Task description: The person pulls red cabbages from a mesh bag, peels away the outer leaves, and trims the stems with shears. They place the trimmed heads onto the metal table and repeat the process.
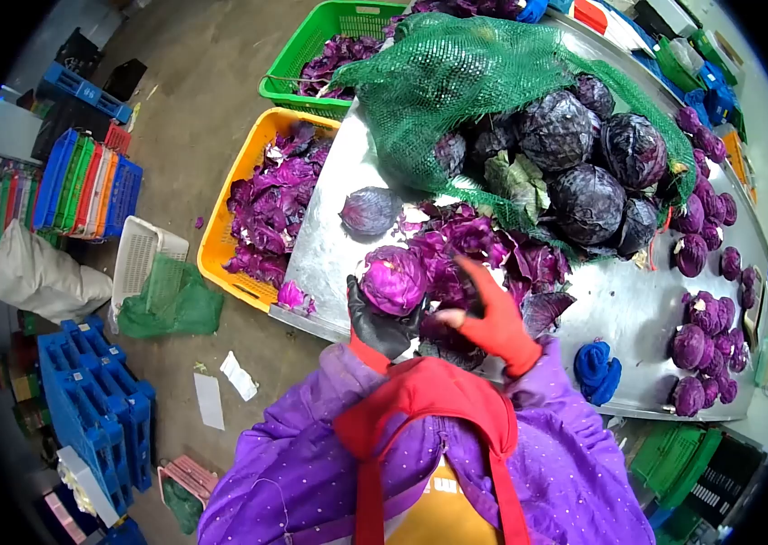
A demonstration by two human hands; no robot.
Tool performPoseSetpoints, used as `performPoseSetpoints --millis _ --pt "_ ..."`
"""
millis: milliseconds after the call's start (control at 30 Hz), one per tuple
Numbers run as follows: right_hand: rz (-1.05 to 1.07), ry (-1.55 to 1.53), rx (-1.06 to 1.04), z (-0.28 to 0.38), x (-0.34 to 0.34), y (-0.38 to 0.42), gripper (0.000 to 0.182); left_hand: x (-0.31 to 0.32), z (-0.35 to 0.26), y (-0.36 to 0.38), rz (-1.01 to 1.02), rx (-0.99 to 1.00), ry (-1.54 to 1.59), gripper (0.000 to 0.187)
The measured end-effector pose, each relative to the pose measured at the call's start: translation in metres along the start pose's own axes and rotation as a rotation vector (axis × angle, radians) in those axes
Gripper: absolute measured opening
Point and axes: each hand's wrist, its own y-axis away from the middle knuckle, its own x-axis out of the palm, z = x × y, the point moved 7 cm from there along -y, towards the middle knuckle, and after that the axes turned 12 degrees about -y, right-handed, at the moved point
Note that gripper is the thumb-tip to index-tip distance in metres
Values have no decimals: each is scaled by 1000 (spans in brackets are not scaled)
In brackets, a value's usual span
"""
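Note:
A bright purple red cabbage [393, 281] rests in my left hand [377, 327], which wears a black glove and cups it from below. Just right of it, my right hand [493, 318] in a red glove with bare fingertips has its fingers apart over a heap of loose purple leaves [461, 238]. I see nothing between those fingers. A darker cabbage [370, 212] sits on the metal table [329, 238] beyond the held one. Farther back, several dark cabbages [586, 202] spill from a green mesh sack [443, 86].
Left of the table, a yellow crate [214, 238] and a green crate [291, 56] hold purple leaves. Several bright cabbages [709, 313] line the table's right side. A blue cloth [596, 371] lies near the front edge. Blue pallets [93, 409] stand on the floor.

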Motion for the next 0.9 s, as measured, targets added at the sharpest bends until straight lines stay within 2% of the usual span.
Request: performPoseSetpoints --millis 33,100,167,233,267,333,400,467,500,567,600,633,667,700,767,800,833,900 --pt "38 -13 3 5 17 -1 80 6 4 2 134 -24 -14 85" --pt "37 -22 4 -3 40 -8 80 34 12 4 224 -95 327 85" --pt "-8 -100 19 -24 43 -16 73 6 11 0 -95 -42 -54 83" --pt "-1 -115 -63 -28 40 -22 67 17 13 3 63 -153 376 84" --pt "-8 -154 -104 -21 36 -23 60 11 12 1 -20 -109 264 85" --pt "-19 -274 -6 -32 31 -25 45 -1 13 0 -186 -26 45 86" --pt "-65 -267 -22 -37 25 -23 38 4 14 0 -145 -6 -80 88" --pt "-141 -194 -97 -57 22 -21 35 11 14 5 -140 -35 -71 88" --pt "-185 -209 -13 -39 9 -26 30 22 14 9 -137 -60 -69 88" --pt "-378 -218 138 -93 -15 -29 24 33 14 15 -137 -116 -64 89" --pt "-420 -332 176 -106 -32 -31 22 26 15 18 -124 -151 0 90" --pt "-464 -446 205 -115 -45 -34 20 30 13 19 -12 -146 38 93" --pt "-427 -368 190 -101 -52 -34 20 39 7 18 -7 -131 19 93" --pt "-317 -230 282 -87 -55 -31 29 47 3 20 -11 -117 4 94" --pt "-311 -184 68 -48 -49 -28 43 43 -7 15 -90 -79 -114 93" --pt "-242 -15 66 -33 -44 -24 55 41 -9 11 -37 -74 -20 84" --pt "-143 -374 151 -31 -26 -24 59 36 -11 6 -56 -36 -95 81" --pt "-12 -443 122 -9 -3 -25 60 34 -15 1 -101 36 -243 75"
